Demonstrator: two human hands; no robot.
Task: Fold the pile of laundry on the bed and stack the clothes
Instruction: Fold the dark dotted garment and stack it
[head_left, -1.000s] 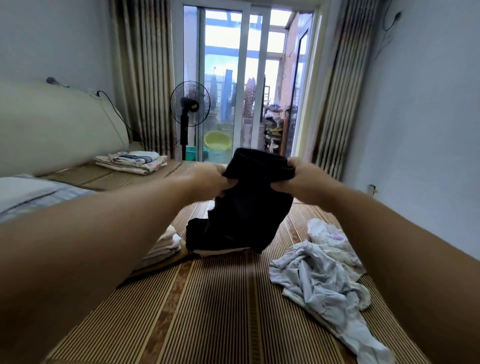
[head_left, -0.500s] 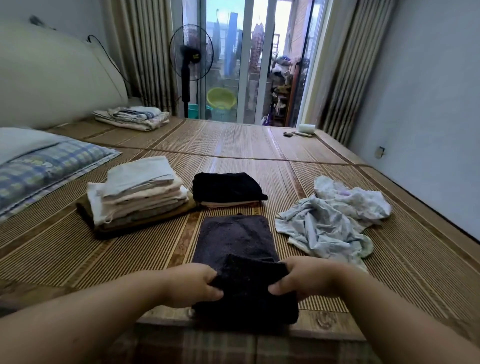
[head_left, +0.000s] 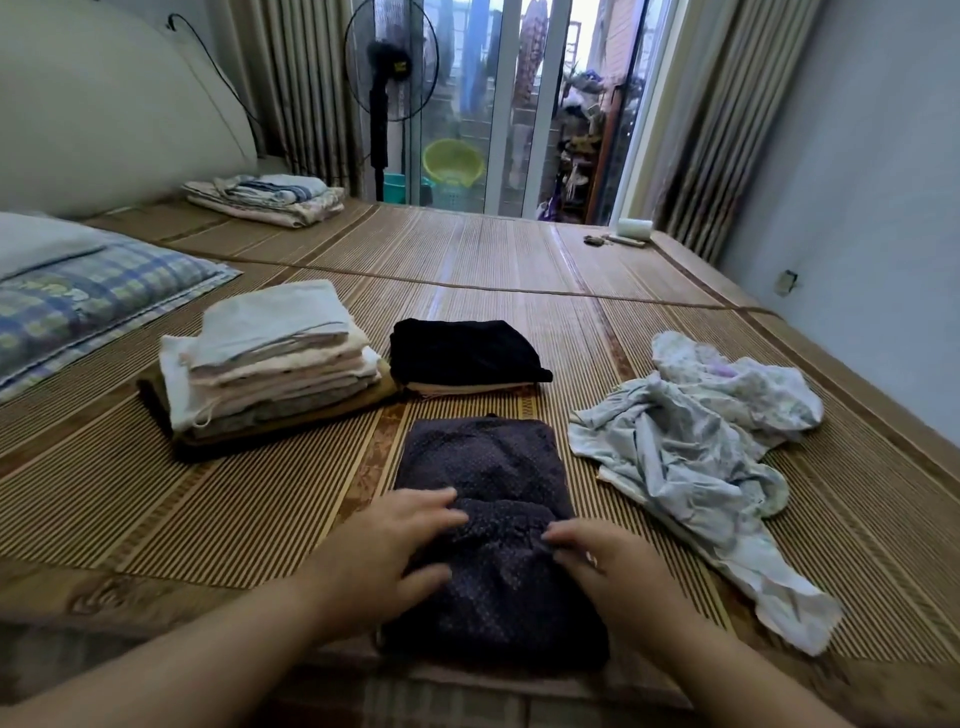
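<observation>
Head view: left hand, right hand on dotted garment (half-folded)

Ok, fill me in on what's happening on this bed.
A person is folding laundry on the bed. Both hands, the left hand and the right hand, press on a dark dotted garment at the near edge, its near part doubled over. Beyond it lie a stack of folded light clothes and, to the right of that, a folded black garment. A crumpled pale pile on the right is not yet folded.
</observation>
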